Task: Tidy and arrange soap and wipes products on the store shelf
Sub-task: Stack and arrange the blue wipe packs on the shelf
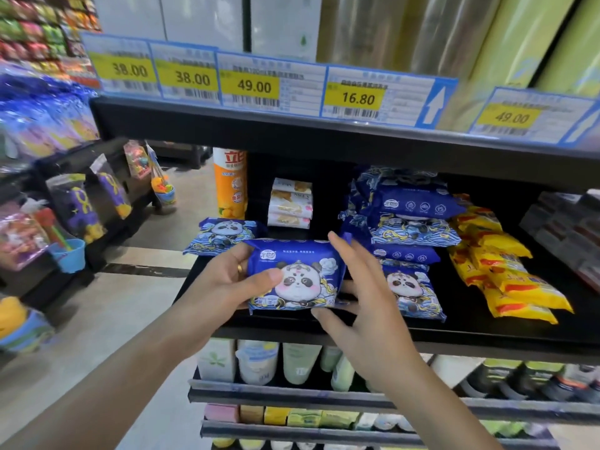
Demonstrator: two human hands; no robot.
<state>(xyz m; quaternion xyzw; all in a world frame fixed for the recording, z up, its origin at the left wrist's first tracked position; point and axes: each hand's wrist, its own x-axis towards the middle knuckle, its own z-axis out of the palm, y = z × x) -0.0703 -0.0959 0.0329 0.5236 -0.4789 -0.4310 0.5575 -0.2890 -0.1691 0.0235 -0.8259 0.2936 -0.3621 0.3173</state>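
Note:
My left hand grips a blue panda wipes pack at its left end, thumb across the front, above the black shelf's front edge. My right hand touches the pack's right side with straight fingers. Another panda pack lies flat to the left. A loose stack of blue wipes packs sits to the right, with one panda pack at the front. Yellow soap packs lie in an untidy row further right. White soap bars are stacked at the back.
An orange bottle stands at the shelf's back left. Price tags line the shelf above. Bottles and small boxes fill the lower shelves. Dark boxes sit at the far right. Toy racks stand across the aisle on the left.

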